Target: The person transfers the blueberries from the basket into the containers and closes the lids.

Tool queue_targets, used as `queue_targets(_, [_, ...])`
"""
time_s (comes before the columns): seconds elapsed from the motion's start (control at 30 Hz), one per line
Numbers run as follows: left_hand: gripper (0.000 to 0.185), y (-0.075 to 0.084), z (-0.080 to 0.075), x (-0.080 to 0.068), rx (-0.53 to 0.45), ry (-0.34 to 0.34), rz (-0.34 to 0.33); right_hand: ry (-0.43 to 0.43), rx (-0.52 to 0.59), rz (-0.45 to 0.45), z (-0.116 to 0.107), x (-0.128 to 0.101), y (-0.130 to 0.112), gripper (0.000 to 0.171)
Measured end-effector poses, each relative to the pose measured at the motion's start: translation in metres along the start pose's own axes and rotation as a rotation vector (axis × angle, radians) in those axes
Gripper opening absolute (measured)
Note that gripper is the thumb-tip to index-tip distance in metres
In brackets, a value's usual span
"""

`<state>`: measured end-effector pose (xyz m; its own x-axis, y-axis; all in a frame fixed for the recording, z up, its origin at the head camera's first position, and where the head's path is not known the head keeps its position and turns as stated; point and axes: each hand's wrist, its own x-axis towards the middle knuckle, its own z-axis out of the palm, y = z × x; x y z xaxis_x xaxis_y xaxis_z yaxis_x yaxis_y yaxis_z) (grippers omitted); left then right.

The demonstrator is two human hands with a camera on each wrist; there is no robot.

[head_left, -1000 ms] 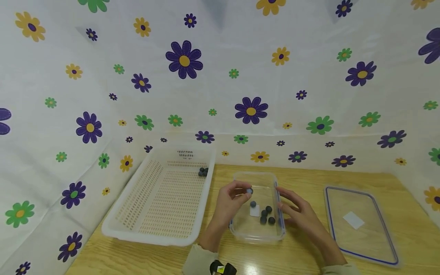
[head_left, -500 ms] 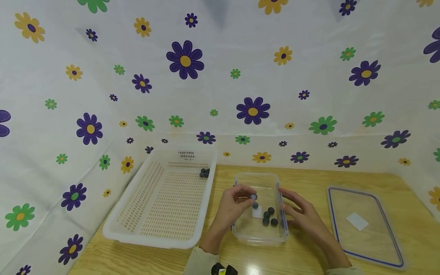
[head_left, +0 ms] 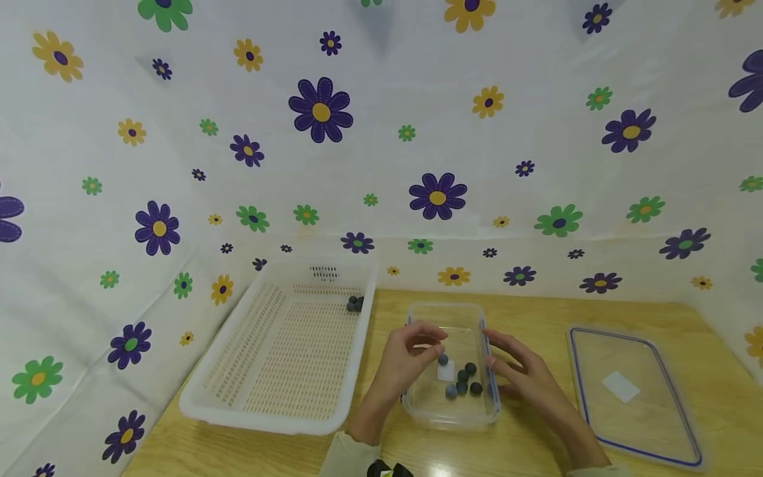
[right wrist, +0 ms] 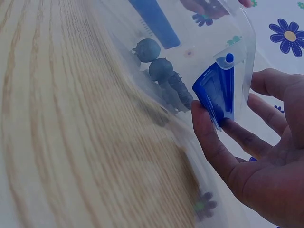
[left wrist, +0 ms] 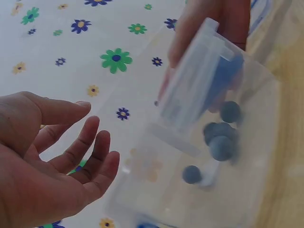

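Mid-sorting of dark berries (head_left: 460, 383) in the clear container (head_left: 451, 415): left hand (head_left: 405, 361) empty above it, fingers loosely spread, right hand (head_left: 521, 377) steadying the wall, thumb pressed; next, pinching one berry.

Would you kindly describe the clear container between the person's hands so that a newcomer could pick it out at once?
On the wooden table, right of the white slotted basket, stands a small clear plastic container between the left hand and the right hand. It has blue clips and holds several dark blueberries. Unlike the flat blue-rimmed lid lying further right, it is deep and open-topped.
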<state>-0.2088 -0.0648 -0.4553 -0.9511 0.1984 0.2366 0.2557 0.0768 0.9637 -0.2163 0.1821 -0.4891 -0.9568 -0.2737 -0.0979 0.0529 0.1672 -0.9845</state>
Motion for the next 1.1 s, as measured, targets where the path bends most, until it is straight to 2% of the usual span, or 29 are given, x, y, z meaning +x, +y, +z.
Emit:
queue_targets(0.1, [0.017, 0.009, -0.004, -0.001, 0.010, 0.003, 0.031, 0.002, 0.002, -0.005, 0.001, 0.001, 0.001, 0.058])
queue_targets(0.27, [0.017, 0.036, -0.018, 0.001, 0.045, 0.013, 0.074, 0.005, 0.004, -0.033, 0.001, 0.003, 0.002, 0.057])
queue_targets(0.37, [0.017, 0.054, -0.030, 0.006, 0.124, 0.009, 0.096, 0.009, -0.002, -0.037, -0.001, 0.003, 0.002, 0.056])
queue_targets(0.5, [0.017, 0.078, -0.054, 0.018, 0.240, 0.014, 0.131, 0.011, -0.003, -0.043, -0.002, 0.003, 0.002, 0.055])
queue_targets(0.63, [0.024, 0.088, -0.090, 0.032, 0.250, 0.063, 0.159, 0.006, 0.009, -0.047, -0.001, 0.003, 0.003, 0.056])
queue_targets(0.77, [0.031, 0.074, -0.124, 0.043, 0.199, 0.123, 0.134, 0.008, 0.025, -0.034, 0.000, 0.002, 0.003, 0.057])
queue_targets(0.83, [0.031, 0.060, -0.136, 0.048, 0.185, 0.147, 0.070, 0.012, 0.025, -0.027, 0.001, 0.001, 0.004, 0.058])
queue_targets(1.0, [0.030, 0.015, -0.155, 0.059, 0.162, 0.162, -0.154, 0.020, 0.026, -0.023, 0.002, -0.002, 0.006, 0.059])
queue_targets(1.1, [0.030, -0.007, -0.162, 0.065, 0.169, 0.172, -0.232, 0.025, 0.031, -0.030, 0.002, -0.002, 0.006, 0.057])
